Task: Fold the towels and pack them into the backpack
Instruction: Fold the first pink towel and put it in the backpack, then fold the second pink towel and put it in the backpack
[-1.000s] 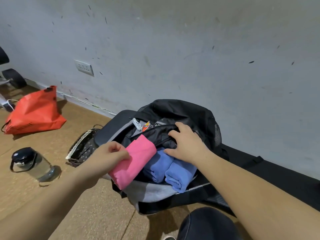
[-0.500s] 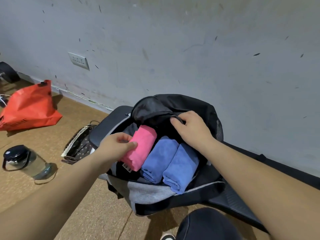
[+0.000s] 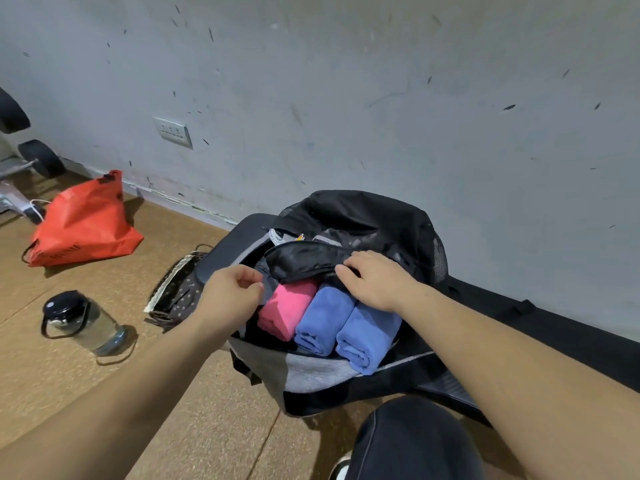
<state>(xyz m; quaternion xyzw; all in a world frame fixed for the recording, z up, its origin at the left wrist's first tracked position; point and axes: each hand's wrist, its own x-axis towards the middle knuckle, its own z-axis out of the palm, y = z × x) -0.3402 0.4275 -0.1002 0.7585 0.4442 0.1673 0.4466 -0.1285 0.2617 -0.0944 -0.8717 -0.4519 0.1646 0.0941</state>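
A black and grey backpack point(image 3: 311, 375) lies open on the floor against the wall. Inside it, side by side, sit a folded pink towel point(image 3: 287, 311) and two folded blue towels point(image 3: 320, 322) point(image 3: 365, 336). My left hand point(image 3: 232, 292) pinches the left edge of the backpack's opening, just left of the pink towel. My right hand point(image 3: 375, 278) grips the black inner flap point(image 3: 301, 263) at the top of the opening, above the blue towels. The far ends of the towels are hidden under that flap.
An orange bag point(image 3: 83, 221) lies at the left by the wall. A clear water bottle with a black lid point(image 3: 83, 322) lies on the cork floor. A dotted pouch point(image 3: 180, 292) sits left of the backpack. My knee point(image 3: 412, 441) is at the bottom.
My left hand has let go of the pink towel, which now lies in the backpack, and taken the opening's edge. My right hand has pulled the black flap down over the towels' far ends.
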